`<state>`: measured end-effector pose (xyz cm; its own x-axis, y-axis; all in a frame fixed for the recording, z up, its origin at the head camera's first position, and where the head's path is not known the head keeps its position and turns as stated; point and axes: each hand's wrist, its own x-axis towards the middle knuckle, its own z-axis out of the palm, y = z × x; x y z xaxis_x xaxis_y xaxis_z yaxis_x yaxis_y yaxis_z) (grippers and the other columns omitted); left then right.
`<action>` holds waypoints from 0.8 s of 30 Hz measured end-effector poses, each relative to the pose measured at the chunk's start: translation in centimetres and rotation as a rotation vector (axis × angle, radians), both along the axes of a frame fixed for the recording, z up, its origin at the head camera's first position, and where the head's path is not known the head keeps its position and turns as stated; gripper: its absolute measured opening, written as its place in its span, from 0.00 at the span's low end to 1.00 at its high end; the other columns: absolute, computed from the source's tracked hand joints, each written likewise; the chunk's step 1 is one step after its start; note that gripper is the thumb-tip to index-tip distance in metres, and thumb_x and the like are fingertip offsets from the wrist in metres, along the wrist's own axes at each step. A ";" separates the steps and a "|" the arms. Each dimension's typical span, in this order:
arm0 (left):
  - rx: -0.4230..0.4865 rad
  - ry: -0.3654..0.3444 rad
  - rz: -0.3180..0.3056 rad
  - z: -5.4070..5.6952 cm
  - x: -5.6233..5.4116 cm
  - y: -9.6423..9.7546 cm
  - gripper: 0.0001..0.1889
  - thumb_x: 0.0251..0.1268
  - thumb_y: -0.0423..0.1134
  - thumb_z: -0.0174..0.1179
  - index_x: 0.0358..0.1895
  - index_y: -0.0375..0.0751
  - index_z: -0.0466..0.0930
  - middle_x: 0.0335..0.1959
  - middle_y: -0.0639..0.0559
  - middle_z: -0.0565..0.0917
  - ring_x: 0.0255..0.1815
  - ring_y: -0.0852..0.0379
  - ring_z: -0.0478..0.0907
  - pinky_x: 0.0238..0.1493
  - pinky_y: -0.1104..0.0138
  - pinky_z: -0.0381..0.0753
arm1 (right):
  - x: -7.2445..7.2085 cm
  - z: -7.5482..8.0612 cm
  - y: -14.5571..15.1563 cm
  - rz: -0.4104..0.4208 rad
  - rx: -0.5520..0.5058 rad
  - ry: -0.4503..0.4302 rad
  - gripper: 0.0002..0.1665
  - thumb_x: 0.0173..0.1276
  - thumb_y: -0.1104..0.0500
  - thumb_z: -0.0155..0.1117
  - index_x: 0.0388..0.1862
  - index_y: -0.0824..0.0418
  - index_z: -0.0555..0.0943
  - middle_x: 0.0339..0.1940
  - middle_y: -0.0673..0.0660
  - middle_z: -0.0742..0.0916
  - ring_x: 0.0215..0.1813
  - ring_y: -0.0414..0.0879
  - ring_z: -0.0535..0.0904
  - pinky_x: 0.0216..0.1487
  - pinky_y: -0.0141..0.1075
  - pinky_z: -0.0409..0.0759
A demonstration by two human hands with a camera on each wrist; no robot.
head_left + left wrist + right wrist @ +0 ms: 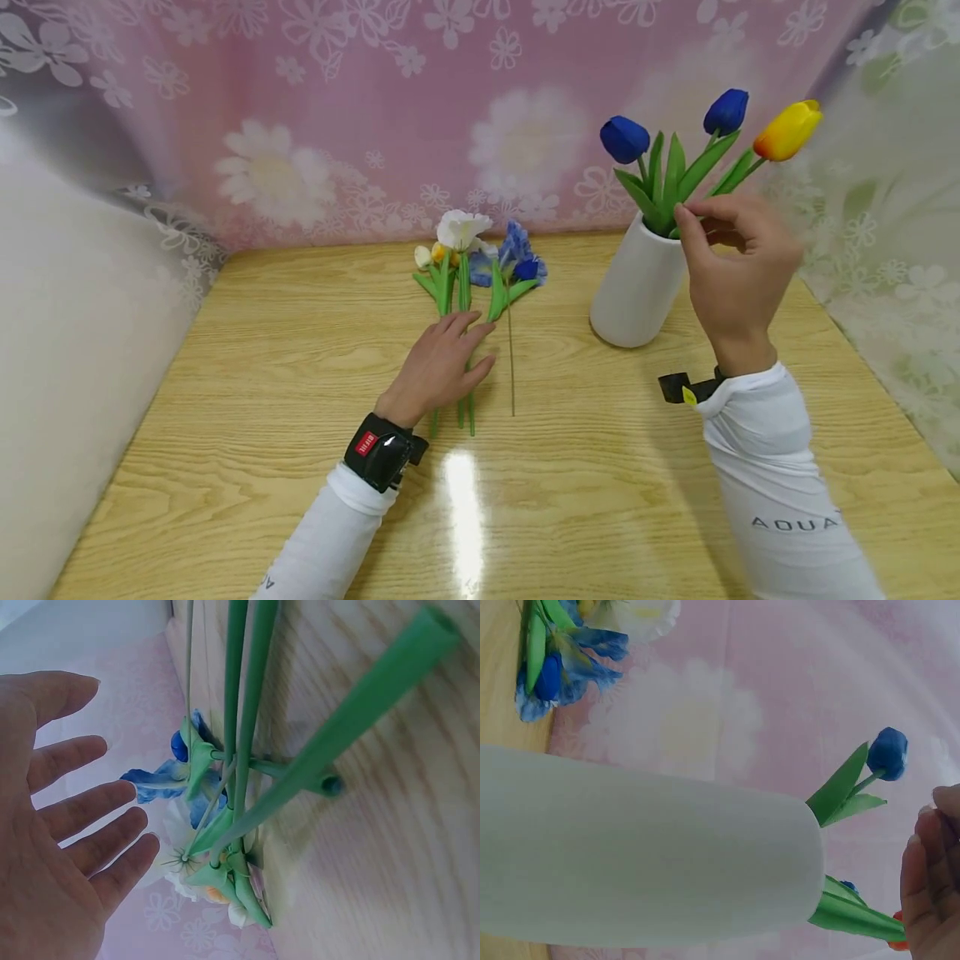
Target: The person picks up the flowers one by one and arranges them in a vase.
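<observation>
My left hand hovers over the stems of a loose bunch of artificial flowers; its fingers are spread and hold nothing. The bunch has a white flower, blue iris-like blooms, a blue tulip bud and small white and orange tulips. At the right, my right hand is raised beside the mouth of a white vase, fingers loosely curled and thumb near the index fingertip, nothing visible between them. In the vase stand two blue tulips and a yellow tulip, whose lower stem the right hand partly hides.
The wooden tabletop runs back to a pink floral curtain. A bare thin stem lies at the right of the bunch. Pale floral cloth hangs at the right side, and a white surface stands at the left.
</observation>
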<state>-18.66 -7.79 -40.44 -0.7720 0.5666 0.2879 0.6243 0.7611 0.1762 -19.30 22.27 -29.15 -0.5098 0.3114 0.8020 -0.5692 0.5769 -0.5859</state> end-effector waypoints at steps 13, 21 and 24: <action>0.012 -0.027 0.022 -0.4 0.2 -1.2 0.22 0.70 0.46 0.54 0.62 0.42 0.74 0.63 0.41 0.72 0.64 0.45 0.67 0.59 0.52 0.69 | -0.1 -4.4 -2.0 0.216 0.091 -0.063 0.06 0.57 0.69 0.71 0.34 0.68 0.87 0.31 0.57 0.86 0.27 0.32 0.79 0.32 0.22 0.77; 0.020 -0.026 0.042 -0.9 0.2 -1.8 0.21 0.70 0.45 0.54 0.61 0.41 0.75 0.61 0.41 0.73 0.62 0.45 0.68 0.58 0.52 0.70 | -0.6 -7.1 -4.1 0.331 0.145 -0.164 0.06 0.57 0.69 0.71 0.34 0.65 0.87 0.30 0.55 0.87 0.26 0.35 0.80 0.30 0.22 0.77; 0.029 -0.027 0.047 -1.1 0.2 -2.0 0.20 0.69 0.44 0.56 0.61 0.41 0.75 0.62 0.41 0.73 0.62 0.44 0.68 0.58 0.51 0.70 | -1.0 -8.4 -4.7 0.374 0.195 -0.219 0.06 0.59 0.67 0.70 0.36 0.64 0.87 0.31 0.54 0.87 0.27 0.39 0.81 0.30 0.23 0.77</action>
<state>-18.45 -9.76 -41.56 -0.8052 0.5213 0.2826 0.5828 0.7837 0.2148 -20.26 17.60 -37.53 -0.7218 -0.0713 0.6884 -0.6340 0.4673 -0.6162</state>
